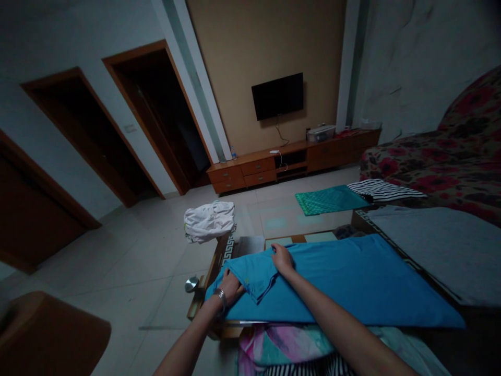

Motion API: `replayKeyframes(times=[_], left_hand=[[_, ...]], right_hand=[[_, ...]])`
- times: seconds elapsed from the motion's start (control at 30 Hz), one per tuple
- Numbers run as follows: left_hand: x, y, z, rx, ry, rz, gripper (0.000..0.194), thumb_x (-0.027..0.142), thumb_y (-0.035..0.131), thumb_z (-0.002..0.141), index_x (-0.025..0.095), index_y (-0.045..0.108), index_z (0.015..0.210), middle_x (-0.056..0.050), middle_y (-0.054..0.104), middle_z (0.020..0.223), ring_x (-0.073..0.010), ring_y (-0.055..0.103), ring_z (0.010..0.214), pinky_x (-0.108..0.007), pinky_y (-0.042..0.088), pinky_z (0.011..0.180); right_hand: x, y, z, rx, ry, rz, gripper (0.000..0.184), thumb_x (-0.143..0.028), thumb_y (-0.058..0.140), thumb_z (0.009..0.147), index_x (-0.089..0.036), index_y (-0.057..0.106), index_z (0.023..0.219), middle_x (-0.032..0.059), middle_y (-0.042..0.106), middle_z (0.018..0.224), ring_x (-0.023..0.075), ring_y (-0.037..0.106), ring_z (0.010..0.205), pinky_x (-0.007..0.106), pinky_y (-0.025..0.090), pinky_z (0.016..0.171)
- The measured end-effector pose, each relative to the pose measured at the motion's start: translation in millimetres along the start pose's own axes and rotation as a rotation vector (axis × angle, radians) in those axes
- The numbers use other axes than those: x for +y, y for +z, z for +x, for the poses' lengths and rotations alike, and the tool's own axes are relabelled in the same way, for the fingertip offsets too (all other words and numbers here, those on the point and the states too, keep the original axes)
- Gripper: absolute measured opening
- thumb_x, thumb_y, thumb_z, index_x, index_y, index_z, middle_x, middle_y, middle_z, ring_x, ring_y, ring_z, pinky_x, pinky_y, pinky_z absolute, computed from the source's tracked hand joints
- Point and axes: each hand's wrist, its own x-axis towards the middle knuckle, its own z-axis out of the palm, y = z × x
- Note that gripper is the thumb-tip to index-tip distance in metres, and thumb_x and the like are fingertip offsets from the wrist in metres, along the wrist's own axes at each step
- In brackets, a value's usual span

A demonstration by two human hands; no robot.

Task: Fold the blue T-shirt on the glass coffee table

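Blue shirt (352,282) runs long toward 3 o'clock from my hands; left hand (230,287) and right hand (282,259) rest on it, loosely curled, grip unclear.

White cloth (209,221) left of my fingers (278,251), green mat (331,200) ahead
Striped cloth (385,190) touches the mat, floral sofa (426,162) to the right; farther on, a TV (277,96) hangs above a wooden cabinet (254,169).

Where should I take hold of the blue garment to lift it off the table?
Pinch the folded-over flap of the blue garment from the near side, by your left hand and right hand: that doubled edge stands slightly raised, while the rest lies flat.
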Motion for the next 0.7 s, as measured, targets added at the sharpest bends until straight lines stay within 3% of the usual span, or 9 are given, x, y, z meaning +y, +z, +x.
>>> replayKeyframes(times=[0.2, 0.33, 0.5, 0.7], left_hand=[[-39.4, 7.8, -31.7, -0.070, -0.303, 0.046, 0.061, 0.050, 0.035, 0.092, 0.015, 0.037, 0.141, -0.017, 0.031, 0.150, -0.0291, 0.026, 0.139, -0.054, 0.027, 0.107], [-41.6, -0.5, -37.1, -0.048, -0.550, 0.152, 0.051, 0.037, 0.032, 0.092, 0.011, 0.045, 0.134, -0.023, 0.038, 0.144, -0.0334, 0.032, 0.134, -0.059, 0.033, 0.099], [-5.6, -12.9, -13.2, 0.124, -0.551, 0.181, 0.046, 0.024, 0.031, 0.091, 0.015, 0.047, 0.134, -0.016, 0.033, 0.149, -0.0296, 0.028, 0.138, -0.057, 0.031, 0.103], [64.6, -13.9, 26.8, 0.118, -0.339, 0.037, 0.044, 0.029, 0.031, 0.094, 0.024, 0.044, 0.136, -0.005, 0.027, 0.153, -0.0252, 0.021, 0.142, -0.056, 0.025, 0.110]], right_hand=[[5.2, -1.3, -1.1, -0.001, -0.063, 0.025, 0.055, -0.002, 0.043, 0.075, -0.020, 0.058, 0.124, 0.0077, 0.062, 0.121, 0.0175, 0.057, 0.111, 0.022, 0.040, 0.092], [10.4, -3.8, 0.5, -0.019, -0.096, 0.059, 0.061, 0.000, 0.046, 0.069, -0.017, 0.056, 0.127, 0.0079, 0.063, 0.119, 0.0165, 0.058, 0.108, 0.021, 0.040, 0.094], [22.9, -14.5, 7.1, 0.006, -0.062, 0.084, 0.058, 0.000, 0.041, 0.075, -0.015, 0.054, 0.130, 0.0073, 0.063, 0.120, 0.0143, 0.059, 0.108, 0.019, 0.041, 0.094], [35.7, -28.0, 12.8, 0.042, -0.043, 0.069, 0.055, -0.001, 0.037, 0.078, -0.013, 0.055, 0.129, 0.0087, 0.063, 0.120, 0.0150, 0.059, 0.109, 0.020, 0.041, 0.094]])
